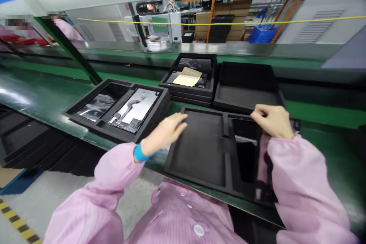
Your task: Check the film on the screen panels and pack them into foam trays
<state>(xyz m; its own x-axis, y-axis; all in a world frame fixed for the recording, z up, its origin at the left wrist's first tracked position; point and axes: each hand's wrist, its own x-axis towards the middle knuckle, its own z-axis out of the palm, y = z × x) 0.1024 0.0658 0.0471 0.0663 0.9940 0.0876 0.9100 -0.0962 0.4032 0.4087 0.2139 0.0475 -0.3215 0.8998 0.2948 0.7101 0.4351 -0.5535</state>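
Note:
In front of me lies a black foam tray with two compartments. Bare foam shows in its left compartment, and a glossy dark screen panel lies in the right one, partly covered by my right sleeve. My right hand is over the tray's far right rim, fingers curled and thumb and forefinger together; what they pinch, if anything, is hidden. Just off the tray's left rim hovers my left hand, its fingers stretched out and holding nothing. A blue band circles the left wrist.
To the left, another foam tray holds a dark screen and a silver device body with a black ribbon cable. Behind are stacked trays with a yellow paper and another black tray. A green post rises left.

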